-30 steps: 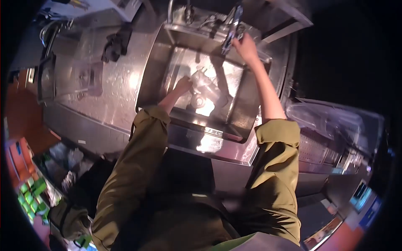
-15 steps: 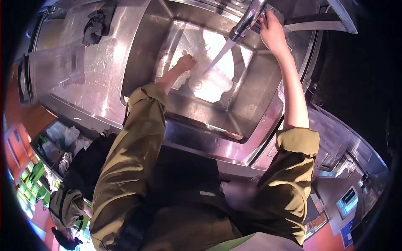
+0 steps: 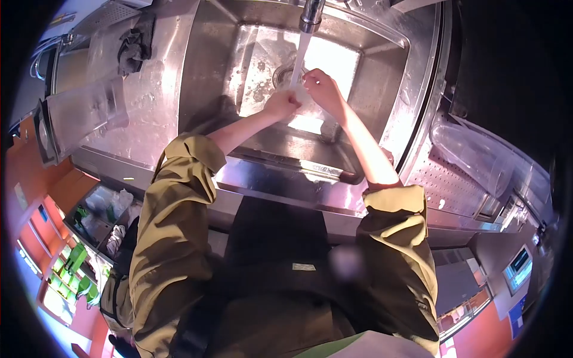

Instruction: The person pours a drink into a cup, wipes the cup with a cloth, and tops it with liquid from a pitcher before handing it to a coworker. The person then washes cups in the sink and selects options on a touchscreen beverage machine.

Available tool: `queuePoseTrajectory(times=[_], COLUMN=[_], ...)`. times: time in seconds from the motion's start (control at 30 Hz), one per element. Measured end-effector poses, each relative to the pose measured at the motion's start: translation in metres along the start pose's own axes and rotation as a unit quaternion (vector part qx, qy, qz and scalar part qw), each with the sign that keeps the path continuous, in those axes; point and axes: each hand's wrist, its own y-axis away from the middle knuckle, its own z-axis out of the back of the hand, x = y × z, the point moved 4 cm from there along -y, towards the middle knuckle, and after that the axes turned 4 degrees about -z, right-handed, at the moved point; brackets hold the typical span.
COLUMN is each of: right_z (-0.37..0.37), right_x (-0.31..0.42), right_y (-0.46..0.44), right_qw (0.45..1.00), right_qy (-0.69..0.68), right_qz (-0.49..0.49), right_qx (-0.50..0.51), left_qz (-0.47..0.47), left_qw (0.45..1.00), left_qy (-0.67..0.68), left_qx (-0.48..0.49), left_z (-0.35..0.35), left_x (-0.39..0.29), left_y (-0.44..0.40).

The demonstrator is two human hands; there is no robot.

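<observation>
Both my hands are low in the metal sink (image 3: 382, 83), close together under the running water (image 3: 302, 53) from the chrome faucet (image 3: 311, 18). My left hand (image 3: 282, 106) is closed, its fingers curled inward. Just right of it and slightly higher, my right hand (image 3: 323, 89) is also closed, with thumb and fingers pinched. A pale, translucent thing (image 3: 305, 102) shows between the hands; glare and water blur its kind. Beyond them the round drain (image 3: 285, 74) is partly visible in the sink floor.
On the left counter lie a crumpled dark cloth (image 3: 134, 51) and a clear plastic bin (image 3: 80, 116) on its side. Another clear container (image 3: 471, 155) rests at the right above a perforated metal surface (image 3: 436, 185). The sink's front rim (image 3: 280, 185) runs before my body.
My right hand has left the faucet and come down beside my left hand. The faucet's spout appears further left, and my left hand sits lower and further right. The translucent thing is now between both hands.
</observation>
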Motion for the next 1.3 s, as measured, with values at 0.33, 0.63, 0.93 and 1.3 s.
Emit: queuePoseTrajectory(times=[0.33,0.63,0.93,1.3], right_z=[-0.006,-0.027,-0.040,-0.022], right_x=[-0.038,0.023,0.032,0.048], right_y=[-0.012,0.004,0.002,0.018], right_qw=[0.938,0.960,0.953,0.970], right_qy=[-0.162,-0.173,-0.252,-0.187], right_qz=[-0.261,-0.173,-0.141,-0.148], right_qx=[0.163,0.139,0.091,0.042], left_qz=[-0.299,-0.258,-0.051,0.018], left_qw=[0.863,0.924,0.978,0.952], left_qy=[-0.400,-0.188,0.057,0.253], left_qx=[-0.078,-0.210,-0.196,-0.171], left_z=[0.016,0.102,0.118,0.092], left_x=[-0.080,-0.061,0.005,0.041], left_y=[0.031,0.075,0.061,0.039])
